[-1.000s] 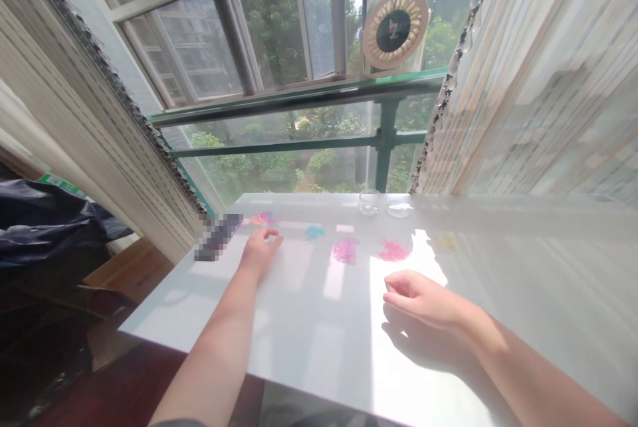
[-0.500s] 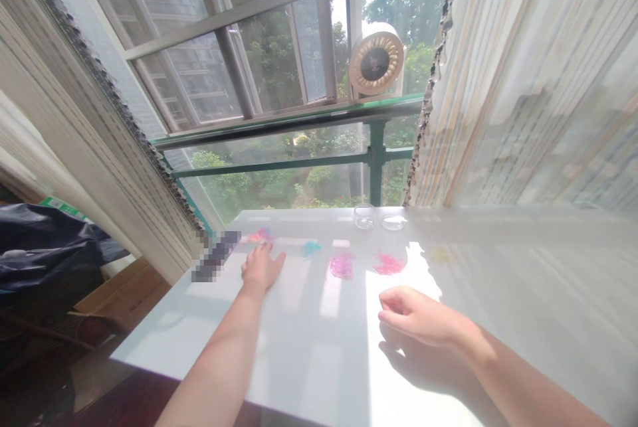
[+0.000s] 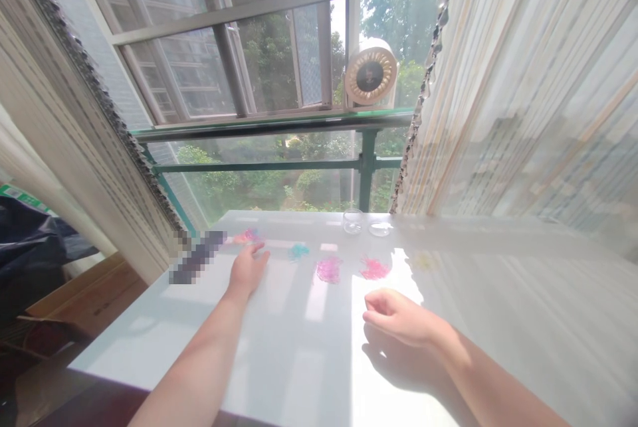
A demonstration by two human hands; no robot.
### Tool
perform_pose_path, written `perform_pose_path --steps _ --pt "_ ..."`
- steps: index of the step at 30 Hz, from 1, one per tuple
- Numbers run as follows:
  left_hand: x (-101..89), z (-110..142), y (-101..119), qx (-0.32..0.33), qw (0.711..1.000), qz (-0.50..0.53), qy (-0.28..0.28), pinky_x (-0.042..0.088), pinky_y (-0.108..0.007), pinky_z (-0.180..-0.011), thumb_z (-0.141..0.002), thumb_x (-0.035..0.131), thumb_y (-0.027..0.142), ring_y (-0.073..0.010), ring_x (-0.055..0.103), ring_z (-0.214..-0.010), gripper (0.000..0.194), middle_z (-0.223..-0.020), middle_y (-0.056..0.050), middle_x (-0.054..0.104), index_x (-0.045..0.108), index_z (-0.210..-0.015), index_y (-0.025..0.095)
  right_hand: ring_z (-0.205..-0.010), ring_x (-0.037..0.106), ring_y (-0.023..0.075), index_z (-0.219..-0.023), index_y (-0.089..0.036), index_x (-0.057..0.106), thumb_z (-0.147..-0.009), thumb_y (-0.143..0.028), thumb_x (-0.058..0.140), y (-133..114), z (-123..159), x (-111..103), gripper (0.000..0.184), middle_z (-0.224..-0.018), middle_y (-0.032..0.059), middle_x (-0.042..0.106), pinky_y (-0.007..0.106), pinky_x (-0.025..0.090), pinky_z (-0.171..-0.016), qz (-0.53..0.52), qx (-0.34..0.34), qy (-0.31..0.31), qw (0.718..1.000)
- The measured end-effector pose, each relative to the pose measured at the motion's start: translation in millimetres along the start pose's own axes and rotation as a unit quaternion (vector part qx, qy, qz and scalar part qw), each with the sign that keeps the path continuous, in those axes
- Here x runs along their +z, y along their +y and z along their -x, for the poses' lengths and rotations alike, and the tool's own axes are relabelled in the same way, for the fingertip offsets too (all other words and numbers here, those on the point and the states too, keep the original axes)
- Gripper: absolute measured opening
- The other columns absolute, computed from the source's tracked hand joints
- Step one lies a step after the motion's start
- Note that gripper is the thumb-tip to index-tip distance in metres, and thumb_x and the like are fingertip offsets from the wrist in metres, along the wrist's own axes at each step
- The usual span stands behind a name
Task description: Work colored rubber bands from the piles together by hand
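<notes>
My left hand [image 3: 249, 269] reaches to the near edge of a mixed pile [image 3: 248, 236] of thin orange, pink and blue strands or bands. Its thumb and forefinger are apart; the other fingers are partly hidden. My right hand [image 3: 393, 313] hovers over the sunlit part of the white table [image 3: 284, 341] with its fingers curled in, and whatever they may hold is hidden. Between and beyond the hands lie a teal pile [image 3: 299, 252], a purple pile [image 3: 328, 270], a pink-red pile [image 3: 373, 268] and a faint yellow pile [image 3: 426, 260], all of similar thin pieces.
Near the back edge stand a clear round cup [image 3: 352, 222] and a shallow clear dish [image 3: 380, 229]. A pixelated dark object [image 3: 198, 257] lies at the left edge. A round fan [image 3: 371, 73] is by the window; a cardboard box [image 3: 94, 294] stands left of the table.
The view has shifted, moving the scene slightly left. At the mixed pile, my left hand's fingers have drawn in somewhat, with the forefinger still stretched. My right hand keeps its curled pose.
</notes>
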State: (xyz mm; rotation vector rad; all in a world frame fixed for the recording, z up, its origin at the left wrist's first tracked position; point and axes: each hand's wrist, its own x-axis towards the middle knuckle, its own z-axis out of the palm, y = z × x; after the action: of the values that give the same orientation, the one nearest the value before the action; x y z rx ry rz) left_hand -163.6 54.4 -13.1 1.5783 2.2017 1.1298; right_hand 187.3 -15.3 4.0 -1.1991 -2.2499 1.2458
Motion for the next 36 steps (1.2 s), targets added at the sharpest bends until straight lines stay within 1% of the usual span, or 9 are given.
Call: perform_pose_path --steps 4,7,11,15,19,22,25,28,36 --pt "1.9 6.8 9.5 0.027 0.997 0.068 -0.007 0.045 -0.033 -0.079 -0.073 0.055 0.033 -0.0231 0.063 -0.089 0.032 -0.096 -0.009 0.068 0.064 -0.099 0.016 -0.05 0.024 0.0074 -0.06 -0.019 0.022 -0.081 -0.024 0.042 1.5 -0.1 0.4 0.03 -0.056 -0.0061 0.025 0.023 0.02 -0.046 -0.018 0.001 0.003 1.0" --pt "7.0 15.7 27.0 0.07 0.993 0.088 -0.043 0.046 -0.03 -0.072 -0.072 0.056 0.036 -0.0198 0.063 -0.076 0.028 -0.085 -0.006 0.07 0.066 -0.09 0.017 -0.049 0.025 0.0071 -0.059 -0.019 0.023 -0.081 -0.025 0.042 1.3 -0.3 0.3 0.03 -0.054 -0.0064 0.026 0.022 0.021 -0.046 -0.021 0.001 0.003 1.0" --pt "12.6 36.3 67.2 0.168 0.971 0.111 -0.131 0.046 -0.029 -0.073 -0.074 0.054 0.034 -0.0174 0.061 -0.077 0.023 -0.085 -0.004 0.069 0.066 -0.085 0.018 -0.048 0.03 0.0069 -0.058 -0.018 0.026 -0.08 -0.025 0.044 2.1 -0.4 1.3 0.029 -0.053 -0.0063 0.032 0.021 0.024 -0.045 -0.021 -0.003 0.015 1.0" --pt "13.8 66.5 113.3 0.26 0.935 0.111 -0.214 0.044 -0.026 -0.069 -0.076 0.052 0.026 -0.0138 0.058 -0.072 0.015 -0.079 0.0 0.067 0.065 -0.08 0.021 -0.048 0.042 0.0077 -0.06 -0.018 0.033 -0.081 -0.026 0.046 4.1 -0.3 2.8 0.026 -0.052 -0.0052 0.044 0.02 0.03 -0.046 -0.044 0.003 0.018 0.999" --pt "21.1 97.4 140.9 0.291 0.912 0.143 -0.25 0.043 -0.022 -0.064 -0.077 0.05 0.021 -0.0113 0.057 -0.07 0.015 -0.081 0.0 0.066 0.065 -0.08 0.021 -0.049 0.054 0.0108 -0.067 -0.019 0.038 -0.082 -0.028 0.047 4.3 -1.4 2.2 0.02 -0.053 -0.0049 0.047 0.019 0.033 -0.044 -0.138 0.015 -0.009 0.99" --pt "31.2 114.5 141.3 0.295 0.909 0.153 -0.254 0.042 -0.021 -0.063 -0.073 0.049 0.013 -0.0109 0.057 -0.071 0.018 -0.08 0.001 0.066 0.064 -0.078 0.021 -0.048 0.052 0.01 -0.072 -0.019 0.043 -0.082 -0.03 0.051 4.3 -3.4 -0.5 0.017 -0.052 -0.0054 0.047 0.019 0.036 -0.046 -0.178 -0.004 0.005 0.984" --pt "39.7 123.3 131.1 0.301 0.901 0.139 -0.28 0.041 -0.021 -0.062 -0.07 0.049 0.01 -0.0108 0.057 -0.069 0.019 -0.076 0.0 0.064 0.065 -0.075 0.02 -0.046 0.048 0.0083 -0.073 -0.017 0.048 -0.083 -0.034 0.053 5.6 -5.5 -2.6 0.02 -0.049 -0.0058 0.047 0.02 0.038 -0.05 -0.197 -0.027 0.024 0.98" --pt "44.5 124.7 122.7 0.295 0.899 0.128 -0.298 0.041 -0.021 -0.061 -0.071 0.05 0.012 -0.0105 0.055 -0.066 0.018 -0.074 0.0 0.063 0.065 -0.074 0.02 -0.045 0.046 0.0079 -0.072 -0.017 0.049 -0.084 -0.038 0.052 7.7 -7.4 -2.3 0.024 -0.048 -0.0056 0.047 0.02 0.037 -0.05 -0.193 -0.028 0.025 0.98" --pt "50.1 120.4 121.1 0.284 0.906 0.143 -0.279 0.042 -0.023 -0.061 -0.072 0.051 0.014 -0.011 0.053 -0.063 0.017 -0.075 0.0 0.064 0.066 -0.075 0.02 -0.046 0.048 0.0084 -0.074 -0.018 0.048 -0.082 -0.031 0.052 3.6 -6.4 -0.5 0.017 -0.052 -0.0056 0.048 0.019 0.036 -0.047 -0.18 -0.006 0.025 0.983"
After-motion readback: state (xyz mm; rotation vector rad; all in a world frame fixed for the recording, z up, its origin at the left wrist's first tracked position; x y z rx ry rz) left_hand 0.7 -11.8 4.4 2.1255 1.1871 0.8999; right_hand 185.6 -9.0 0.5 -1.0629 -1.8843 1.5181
